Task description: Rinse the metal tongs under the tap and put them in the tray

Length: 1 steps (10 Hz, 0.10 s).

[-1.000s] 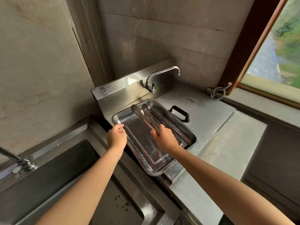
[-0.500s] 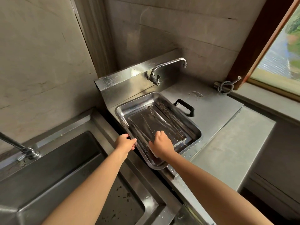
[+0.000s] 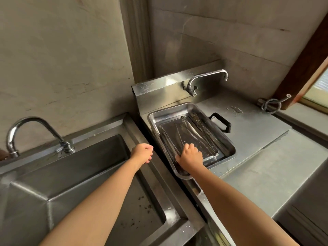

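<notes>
**What Cannot Be Made Out**

The handle ends of the tongs [image 3: 190, 131] are covered by the right hand [image 3: 190, 158], so whether they are gripped cannot be told. The near rim of the tray [image 3: 229, 139] is hidden under the same wrist. The curled fingers [image 3: 148, 148] of the left hand [image 3: 142, 154] are turned away, and contact with the sink edge [image 3: 156, 167] cannot be judged. Both forearms are cut off at the bottom edge. The window [image 3: 317, 86] is cropped at the right.
</notes>
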Available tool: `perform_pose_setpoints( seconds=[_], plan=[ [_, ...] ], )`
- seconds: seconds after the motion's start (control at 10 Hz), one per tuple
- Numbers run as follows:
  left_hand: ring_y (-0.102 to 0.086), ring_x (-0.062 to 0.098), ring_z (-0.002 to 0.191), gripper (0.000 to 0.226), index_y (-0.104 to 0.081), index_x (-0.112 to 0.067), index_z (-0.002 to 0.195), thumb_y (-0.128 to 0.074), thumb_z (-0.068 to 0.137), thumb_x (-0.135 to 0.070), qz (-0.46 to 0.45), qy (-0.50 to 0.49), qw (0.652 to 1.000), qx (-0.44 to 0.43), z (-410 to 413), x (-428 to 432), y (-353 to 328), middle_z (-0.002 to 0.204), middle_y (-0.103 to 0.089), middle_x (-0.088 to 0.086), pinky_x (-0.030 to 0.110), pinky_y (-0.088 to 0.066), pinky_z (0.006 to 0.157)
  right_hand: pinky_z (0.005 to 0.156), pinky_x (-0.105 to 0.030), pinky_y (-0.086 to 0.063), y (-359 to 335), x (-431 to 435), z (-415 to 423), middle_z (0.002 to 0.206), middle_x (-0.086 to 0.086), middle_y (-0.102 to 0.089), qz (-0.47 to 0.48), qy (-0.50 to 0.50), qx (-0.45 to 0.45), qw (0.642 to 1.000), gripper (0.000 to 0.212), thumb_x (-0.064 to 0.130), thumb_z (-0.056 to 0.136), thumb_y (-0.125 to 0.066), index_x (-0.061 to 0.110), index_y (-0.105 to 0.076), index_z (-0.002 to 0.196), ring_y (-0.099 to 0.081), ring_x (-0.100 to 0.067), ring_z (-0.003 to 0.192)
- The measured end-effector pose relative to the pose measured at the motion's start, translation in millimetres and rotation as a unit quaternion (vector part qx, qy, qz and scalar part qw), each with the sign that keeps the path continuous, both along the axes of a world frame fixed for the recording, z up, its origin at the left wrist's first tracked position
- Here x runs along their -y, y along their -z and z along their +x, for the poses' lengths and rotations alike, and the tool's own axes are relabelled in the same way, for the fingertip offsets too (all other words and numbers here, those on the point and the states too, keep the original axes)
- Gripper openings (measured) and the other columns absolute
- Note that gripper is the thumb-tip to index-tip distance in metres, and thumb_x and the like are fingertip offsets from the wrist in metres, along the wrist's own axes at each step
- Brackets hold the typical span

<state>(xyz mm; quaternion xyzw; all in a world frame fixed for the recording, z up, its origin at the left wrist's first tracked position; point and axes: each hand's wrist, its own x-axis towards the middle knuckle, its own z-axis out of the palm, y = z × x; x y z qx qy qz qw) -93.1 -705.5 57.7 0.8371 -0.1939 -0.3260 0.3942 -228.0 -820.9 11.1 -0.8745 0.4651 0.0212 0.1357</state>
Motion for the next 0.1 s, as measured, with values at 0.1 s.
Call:
perform_pose_setpoints(
  seconds=[0.1],
  plan=[
    [-0.062,0.028,0.083,0.028,-0.069,-0.009,0.102,-0.045,0.092,-0.016,0.016,-0.002,0.998,0.058,7.9,-25.3,-7.5,0.098,-0.067,0.016,0.039,-0.055,0.083,0.090,-0.040,-0.041,-10.9,-3.8,4.6,0.122,-0.011,-0.045,-0.080,-0.032,-0.024,0.996,0.051,0.049,0.090,-0.044,0.010,-0.039,0.121,-0.047,-0.030,0.113]
  ],
)
